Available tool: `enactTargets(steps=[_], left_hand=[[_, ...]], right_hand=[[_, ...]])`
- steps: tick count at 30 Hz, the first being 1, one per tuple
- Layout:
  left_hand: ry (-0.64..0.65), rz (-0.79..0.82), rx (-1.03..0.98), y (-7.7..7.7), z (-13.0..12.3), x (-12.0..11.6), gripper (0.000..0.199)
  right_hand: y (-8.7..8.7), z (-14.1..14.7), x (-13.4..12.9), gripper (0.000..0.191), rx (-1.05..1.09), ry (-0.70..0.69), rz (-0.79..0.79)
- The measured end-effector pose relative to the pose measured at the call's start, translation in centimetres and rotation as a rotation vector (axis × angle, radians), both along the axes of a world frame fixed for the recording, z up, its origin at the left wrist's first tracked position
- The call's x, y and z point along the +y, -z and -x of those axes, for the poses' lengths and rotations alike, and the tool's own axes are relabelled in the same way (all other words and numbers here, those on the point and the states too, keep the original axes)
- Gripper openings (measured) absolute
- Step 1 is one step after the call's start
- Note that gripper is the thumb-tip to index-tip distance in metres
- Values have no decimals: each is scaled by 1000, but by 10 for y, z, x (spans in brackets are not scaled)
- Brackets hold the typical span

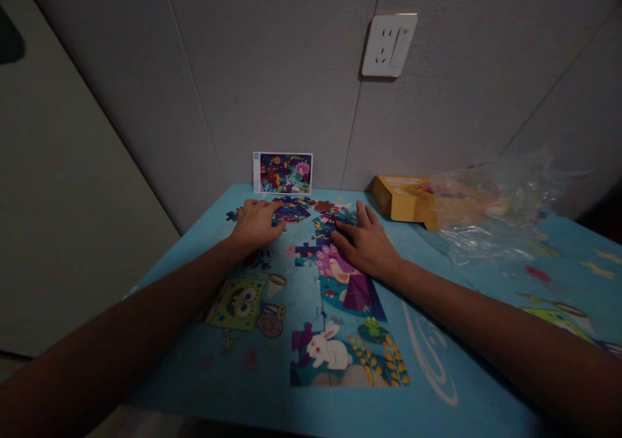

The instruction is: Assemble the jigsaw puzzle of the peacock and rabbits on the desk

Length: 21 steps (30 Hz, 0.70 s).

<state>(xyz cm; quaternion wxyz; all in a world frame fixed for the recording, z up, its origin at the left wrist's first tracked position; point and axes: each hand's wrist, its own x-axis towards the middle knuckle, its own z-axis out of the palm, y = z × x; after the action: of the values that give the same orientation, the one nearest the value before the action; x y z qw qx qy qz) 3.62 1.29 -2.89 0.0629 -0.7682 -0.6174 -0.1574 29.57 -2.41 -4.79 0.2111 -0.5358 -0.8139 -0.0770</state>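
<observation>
My left hand [257, 223] rests over the far left of the table, beside a pile of loose jigsaw pieces [295, 210]; its thumb and fingers are apart, with some fingertips among the pieces. On the other side, my right hand [367, 242] lies with fingers spread at the upper right edge of a partly joined jigsaw puzzle [357, 292], its thumb and a finger touching the pieces there. A purple-tailed bird shows in the joined part. Closer to me, a joined section with a white rabbit [333, 352] lies flat. Neither hand visibly lifts a piece.
A picture card [284, 173] of the puzzle leans on the wall at the back. A yellow box [401, 198] and a crumpled clear plastic bag [490, 208] occupy the back right. The blue table cover [170, 341] has cartoon prints. A socket [389, 45] is on the wall.
</observation>
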Motion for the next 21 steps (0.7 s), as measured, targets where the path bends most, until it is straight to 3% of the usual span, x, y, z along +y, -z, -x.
enactTargets(steps=[5, 10, 15, 21], left_hand=[[65, -7, -40, 4, 3, 10, 37], [103, -86, -85, 7, 7, 17, 18], [62, -114, -230, 2, 9, 12, 27], [-137, 37, -525, -7, 12, 8, 40]], right_hand=[[0, 1, -2, 41, 72, -58, -40], [-3, 2, -2, 41, 85, -202, -87], [-7, 3, -4, 41, 152, -300, -55], [-9, 3, -6, 46, 166, -318, -16]])
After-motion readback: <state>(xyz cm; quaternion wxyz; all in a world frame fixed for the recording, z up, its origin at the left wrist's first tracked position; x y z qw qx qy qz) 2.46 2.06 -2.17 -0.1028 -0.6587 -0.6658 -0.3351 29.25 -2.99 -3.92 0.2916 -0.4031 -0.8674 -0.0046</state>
